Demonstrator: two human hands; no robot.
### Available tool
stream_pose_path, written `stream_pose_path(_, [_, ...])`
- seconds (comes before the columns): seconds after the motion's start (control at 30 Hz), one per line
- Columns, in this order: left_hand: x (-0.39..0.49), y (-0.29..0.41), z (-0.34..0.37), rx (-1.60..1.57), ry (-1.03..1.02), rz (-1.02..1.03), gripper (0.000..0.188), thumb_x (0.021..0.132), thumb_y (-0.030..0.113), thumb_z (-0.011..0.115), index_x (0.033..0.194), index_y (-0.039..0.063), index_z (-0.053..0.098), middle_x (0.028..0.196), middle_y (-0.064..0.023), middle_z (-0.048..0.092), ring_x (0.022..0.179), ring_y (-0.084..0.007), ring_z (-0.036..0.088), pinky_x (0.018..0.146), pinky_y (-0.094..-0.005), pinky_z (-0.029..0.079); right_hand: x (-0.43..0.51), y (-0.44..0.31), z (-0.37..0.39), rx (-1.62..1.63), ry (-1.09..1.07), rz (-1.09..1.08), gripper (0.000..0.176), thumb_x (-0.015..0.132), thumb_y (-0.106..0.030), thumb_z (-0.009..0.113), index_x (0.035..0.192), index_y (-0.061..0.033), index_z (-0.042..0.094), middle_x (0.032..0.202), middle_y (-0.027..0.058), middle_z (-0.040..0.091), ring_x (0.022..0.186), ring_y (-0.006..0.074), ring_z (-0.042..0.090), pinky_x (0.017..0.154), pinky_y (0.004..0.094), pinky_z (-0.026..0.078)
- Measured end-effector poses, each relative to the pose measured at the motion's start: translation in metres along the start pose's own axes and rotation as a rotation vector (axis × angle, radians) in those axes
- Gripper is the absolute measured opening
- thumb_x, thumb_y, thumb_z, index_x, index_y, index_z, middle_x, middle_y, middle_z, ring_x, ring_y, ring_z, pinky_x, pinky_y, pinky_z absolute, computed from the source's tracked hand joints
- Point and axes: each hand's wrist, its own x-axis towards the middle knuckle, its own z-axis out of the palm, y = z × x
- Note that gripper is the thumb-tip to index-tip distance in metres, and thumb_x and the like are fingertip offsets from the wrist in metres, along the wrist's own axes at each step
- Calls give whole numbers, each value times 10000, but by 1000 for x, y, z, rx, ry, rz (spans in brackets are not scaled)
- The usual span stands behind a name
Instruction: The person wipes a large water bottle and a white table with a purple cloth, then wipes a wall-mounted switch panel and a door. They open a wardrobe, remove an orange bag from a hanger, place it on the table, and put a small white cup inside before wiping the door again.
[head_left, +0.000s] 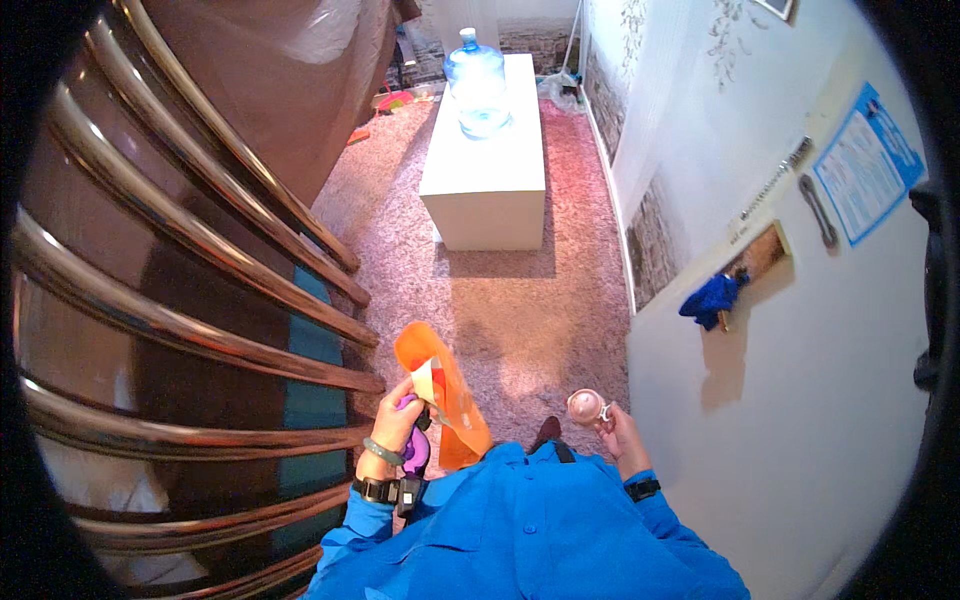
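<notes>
My left hand, with a green bangle and a black wrist strap, holds a bright orange flexible item, apparently plastic. A cream-coloured piece like paper or a tag sticks up at the fingers against it. A curved purple object with black parts is also at this hand; how it is held cannot be told. On the other side, my right hand grips a small pink cup by its pale handle. The cup is seen from above, out over the carpet.
Shiny metal rails curve along the left. Ahead, a white block-shaped table bears a blue water-cooler bottle on the pink carpet. A pale door or panel stands close on the right, with a blue cloth hanging near it.
</notes>
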Motion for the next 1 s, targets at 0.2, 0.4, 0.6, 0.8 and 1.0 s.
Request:
stream_pose_path(0.2, [79,48,6,-51,38,114,400,900,-24,498,1300,-7,511,1008,-71,665,809,-126,616,770,-268,502,75,-59,75,-44,-13,3,211,956,-304,558,864,-115,579,815,19,578,752,151,562,687,316,494])
stream_pose_path(0.4, [210,88,-8,-73,-41,129,389,923,4,489,1311,-21,476,978,-75,655,830,-136,628,765,-262,504,161,-109,146,-17,-52,-43,223,960,-299,551,833,-119,581,754,18,579,733,157,571,665,341,510])
stream_pose_path(0.6, [344,137,-28,56,-177,197,524,899,-15,492,1409,1,374,1025,-91,639,817,-133,626,747,-260,510,224,-144,229,94,17,-90,233,932,-313,589,792,-127,575,795,16,590,799,175,573,703,343,503])
stream_pose_path(0.8, [452,173,-27,58,-289,222,638,891,-25,518,1479,81,295,985,-55,625,802,-102,607,694,-236,503,264,-184,290,142,10,-119,218,946,-304,584,839,-114,577,871,26,586,855,180,557,725,340,494])
stream_pose_path(1.0, [547,201,-20,94,-217,203,666,897,-6,550,1493,84,265,966,-50,611,797,-95,603,693,-230,503,316,-226,343,124,-36,-86,192,950,-281,577,862,-110,585,862,26,590,847,171,567,727,330,500])
